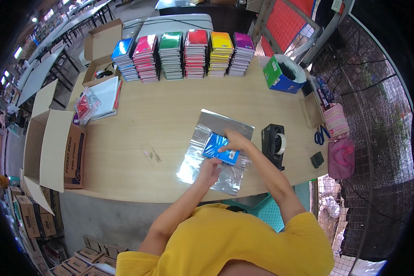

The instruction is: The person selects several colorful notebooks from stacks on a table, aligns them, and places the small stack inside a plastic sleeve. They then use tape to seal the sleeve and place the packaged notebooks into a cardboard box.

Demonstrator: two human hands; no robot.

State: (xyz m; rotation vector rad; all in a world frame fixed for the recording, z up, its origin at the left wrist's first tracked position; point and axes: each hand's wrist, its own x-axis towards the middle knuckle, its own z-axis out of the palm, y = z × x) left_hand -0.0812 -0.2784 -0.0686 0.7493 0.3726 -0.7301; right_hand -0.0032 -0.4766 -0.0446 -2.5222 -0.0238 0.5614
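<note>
A blue pocket notebook lies tilted under shiny clear plastic, in front of me on the table. Beneath it is a stack of clear plastic bags, spread toward the table's near edge. My right hand grips the notebook from its right side, the thumb across the cover. At the notebook's lower left edge, my left hand is closed with its fingertips pinched on the plastic. How far the notebook sits inside a bag is hard to make out.
Stacks of colored notebooks line the far edge. A black tape dispenser stands right of the bags, near scissors and a pink pouch. An open carton sits left; a blue-green box stands far right.
</note>
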